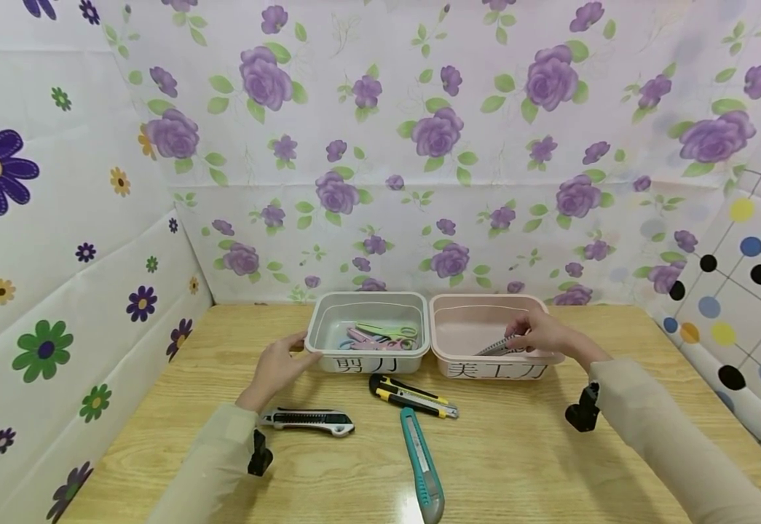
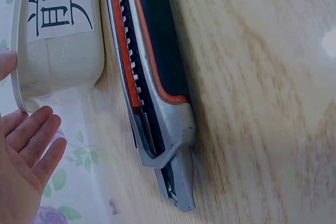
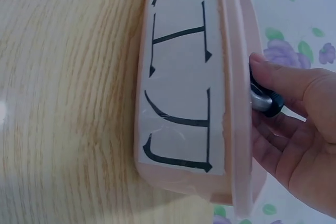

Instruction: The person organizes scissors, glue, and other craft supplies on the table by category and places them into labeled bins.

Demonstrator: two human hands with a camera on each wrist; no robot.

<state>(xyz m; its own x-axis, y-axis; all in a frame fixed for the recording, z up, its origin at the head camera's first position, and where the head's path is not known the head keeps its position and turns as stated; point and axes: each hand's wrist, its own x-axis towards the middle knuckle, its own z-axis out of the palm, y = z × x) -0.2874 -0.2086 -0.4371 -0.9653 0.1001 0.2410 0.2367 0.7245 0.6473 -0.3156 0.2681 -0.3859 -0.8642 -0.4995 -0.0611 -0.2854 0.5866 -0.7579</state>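
Observation:
My right hand [image 1: 539, 331] pinches a utility knife [image 1: 497, 346] inside the pink bin [image 1: 488, 299]. In the right wrist view, the knife's dark, silvery end [image 3: 266, 99] shows between thumb and fingers, while the front wall hides the rest. My left hand [image 1: 280, 367] touches the left corner of the grey bin [image 1: 367, 297], its fingers fairly straight in the left wrist view. Several scissors [image 1: 380, 336] lie in that bin. Near my left wrist lies a silver-and-black utility knife [image 1: 308, 420] with orange trim.
A yellow-and-black utility knife [image 1: 413, 396] lies in front of the bins, and a teal utility knife [image 1: 422, 462] points toward it from the near side. Both bins stand side by side at the back of the wooden table [image 1: 505, 466], before a flowered cloth [image 1: 380, 145].

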